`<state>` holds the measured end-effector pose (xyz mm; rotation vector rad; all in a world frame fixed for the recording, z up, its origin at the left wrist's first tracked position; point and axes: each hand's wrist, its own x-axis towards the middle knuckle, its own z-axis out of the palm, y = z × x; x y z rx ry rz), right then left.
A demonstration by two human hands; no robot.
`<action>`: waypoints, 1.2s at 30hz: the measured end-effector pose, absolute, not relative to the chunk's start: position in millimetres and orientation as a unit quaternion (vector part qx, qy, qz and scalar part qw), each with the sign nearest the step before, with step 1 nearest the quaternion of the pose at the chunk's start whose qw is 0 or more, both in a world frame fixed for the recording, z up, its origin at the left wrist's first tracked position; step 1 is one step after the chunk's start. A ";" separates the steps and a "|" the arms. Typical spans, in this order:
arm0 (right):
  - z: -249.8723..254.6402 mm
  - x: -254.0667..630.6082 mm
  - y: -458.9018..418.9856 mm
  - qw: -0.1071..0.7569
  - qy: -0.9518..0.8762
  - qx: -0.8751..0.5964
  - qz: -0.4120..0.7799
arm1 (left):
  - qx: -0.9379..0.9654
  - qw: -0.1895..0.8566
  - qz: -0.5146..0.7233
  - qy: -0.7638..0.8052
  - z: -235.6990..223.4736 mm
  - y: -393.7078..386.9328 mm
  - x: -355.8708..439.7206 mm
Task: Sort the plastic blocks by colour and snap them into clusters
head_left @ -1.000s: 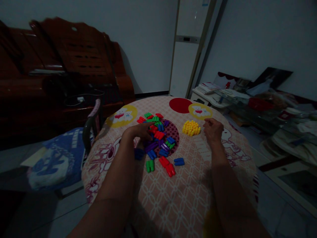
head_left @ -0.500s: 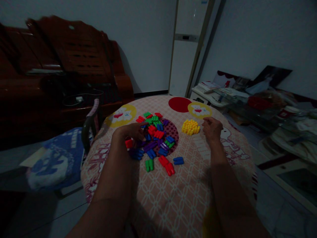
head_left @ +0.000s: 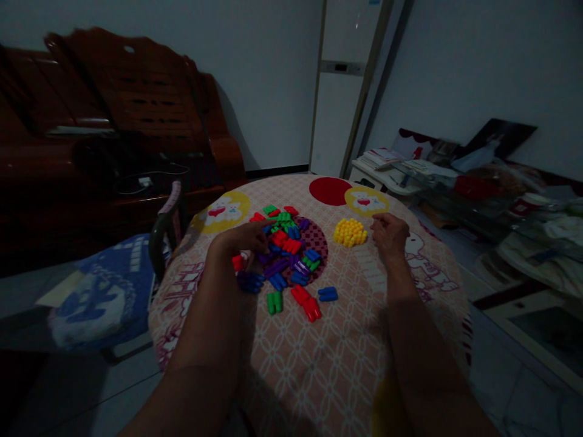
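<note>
My left hand (head_left: pixel 248 238) is over the left side of a pile of coloured plastic toy pieces (head_left: pixel 291 245), red, green, blue and purple. Its index finger stretches across the pile and the other fingers point down among the pieces; no piece shows in its grasp. Beside a small heap of yellow pieces (head_left: pixel 350 232) is my right hand (head_left: pixel 390 235), its fingers loosely bent and apart, nothing visible in them. Nearer me lie a green piece (head_left: pixel 274 303), red pieces (head_left: pixel 306 303) and a blue piece (head_left: pixel 328 294).
A patterned cloth (head_left: pixel 310 364) covers the round table. A chair with a blue towel (head_left: pixel 109 291) stands at the left, before a dark wooden sofa (head_left: pixel 136 109). Cluttered low furniture (head_left: pixel 478 188) is along the right, and a tall white unit (head_left: pixel 339 115) stands behind.
My left hand has shifted slightly to the right over the pile, its fingers a little more spread. My right hand has hardly moved. The pieces look the same.
</note>
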<state>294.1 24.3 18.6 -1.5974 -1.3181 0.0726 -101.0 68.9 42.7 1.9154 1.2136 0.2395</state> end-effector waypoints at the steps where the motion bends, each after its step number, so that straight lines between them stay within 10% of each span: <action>1: 22.2 289.4 22.9 0.516 -0.547 -0.656 0.061 | 0.763 0.421 0.125 0.475 47.5 67.8 -101.0; 8: 47.5 218.1 4.5 0.461 -0.611 -0.533 0.361 | 0.811 0.369 0.263 0.370 69.3 53.9 -41.4; 20: 52.7 231.6 2.6 0.417 -0.630 -0.509 0.413 | 0.796 0.328 0.384 0.334 47.9 40.6 28.6; 27: 46.3 319.7 7.7 0.564 -0.442 -0.675 0.174 | 0.787 0.293 0.374 0.393 60.3 39.8 17.0; 36: -6.3 388.1 -7.6 0.444 -0.323 -0.828 -0.111 | 0.794 0.288 0.357 0.398 59.2 39.6 20.6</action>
